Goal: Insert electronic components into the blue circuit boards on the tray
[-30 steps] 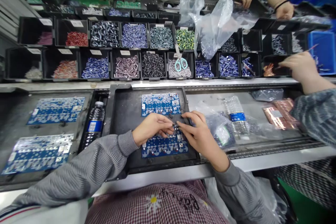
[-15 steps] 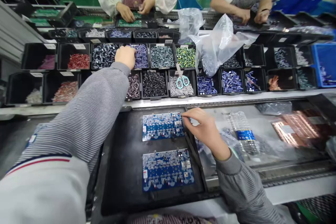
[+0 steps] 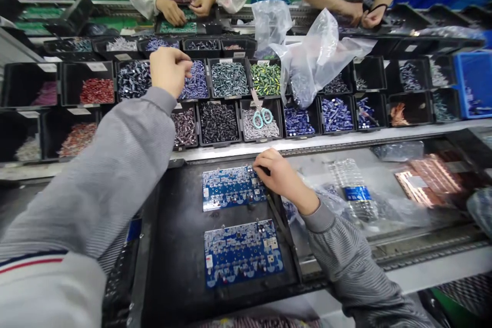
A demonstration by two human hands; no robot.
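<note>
The upper circuit board [image 3: 230, 189] lies flat in a black tray [image 3: 175, 251], blue, rectangular and densely populated with small silver and white parts, a white label at its left end. The lower circuit board [image 3: 242, 253], of like appearance, lies apart from it, nearer the wearer, with white squares toward its right end. The right hand [image 3: 273, 171] is at the upper board's far right corner, fingertips drawn together; whether they pinch anything cannot be told. The left hand [image 3: 169, 70] is over the bins, thumb and fingers pressed together; any part between them cannot be made out. Beside it are violet-blue components [image 3: 198, 79] in a black bin. Adjacent bins contain grey-green components [image 3: 229, 79], green-and-yellow components [image 3: 266, 79] and black components [image 3: 219, 122]. Scissors [image 3: 262, 118] with pale blue handles rest on pale grey components [image 3: 251, 133]. Farther right, one bin holds copper-coloured pieces [image 3: 398, 114].
</note>
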